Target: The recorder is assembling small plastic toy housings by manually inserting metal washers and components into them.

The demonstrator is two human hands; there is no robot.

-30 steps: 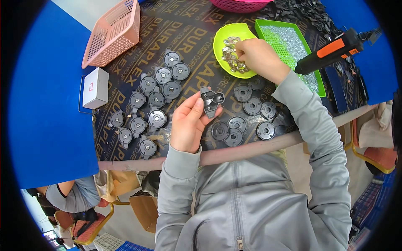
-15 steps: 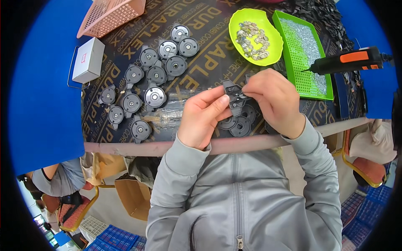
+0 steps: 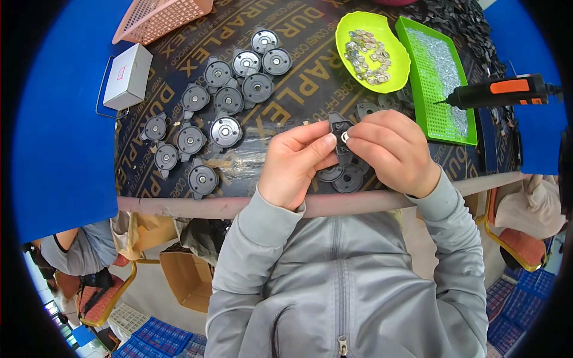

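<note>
My left hand pinches a dark grey plastic housing part by its left edge, thumb on the front. The part is held upright above the near table edge. At its middle, my right hand pinches a small shiny metal ring between thumb and fingertips, against or just in front of the part. The right fingers partly hide where the two meet. Just below my hands lie several round dark grey plastic parts, and another round part sits beyond my right hand.
Several round grey assemblies with metal centres lie on the table's left. A yellow-green bowl holds metal pieces; a green tray holds small silver pieces. An electric screwdriver points over it. A white box and pink basket stand far left.
The grey part has turned more upright, and the metal ring now shows at its middle under my right fingertips. The view has shifted slightly.
</note>
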